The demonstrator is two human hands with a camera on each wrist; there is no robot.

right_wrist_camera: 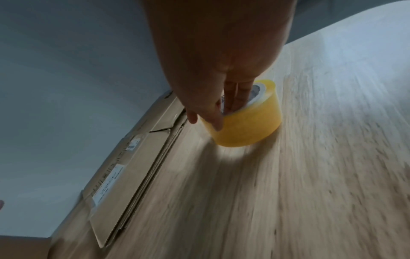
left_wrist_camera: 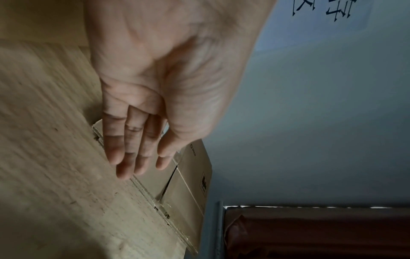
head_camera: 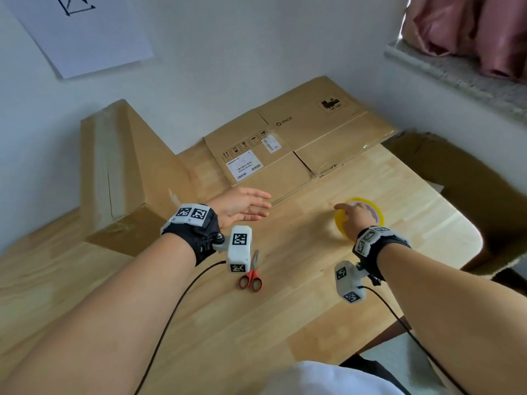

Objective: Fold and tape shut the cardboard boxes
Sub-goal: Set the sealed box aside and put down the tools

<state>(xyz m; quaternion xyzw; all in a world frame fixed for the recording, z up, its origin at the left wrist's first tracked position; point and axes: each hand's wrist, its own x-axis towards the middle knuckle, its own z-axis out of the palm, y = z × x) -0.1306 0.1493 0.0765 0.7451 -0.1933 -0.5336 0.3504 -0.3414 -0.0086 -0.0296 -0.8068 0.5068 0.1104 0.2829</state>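
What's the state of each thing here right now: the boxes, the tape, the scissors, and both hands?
Flattened box: lying flat on the table, not yet folded up.
Assembled box: standing at the table's left, flaps shut.
Tape roll: on its side-face on the table, right hand's fingers in its core.
Scissors: blades shut, lying untouched.
Left hand: open, fingers straight, near the flattened box's edge.
Right hand: gripping the tape roll.

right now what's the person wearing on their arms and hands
Both forearms and hands are bare, no sleeves or gloves. The left wrist and right wrist each carry a black strap topped with white blocks printed with black square-pattern markers. A white camera housing with similar markers hangs from each strap, trailing a thin black cable.
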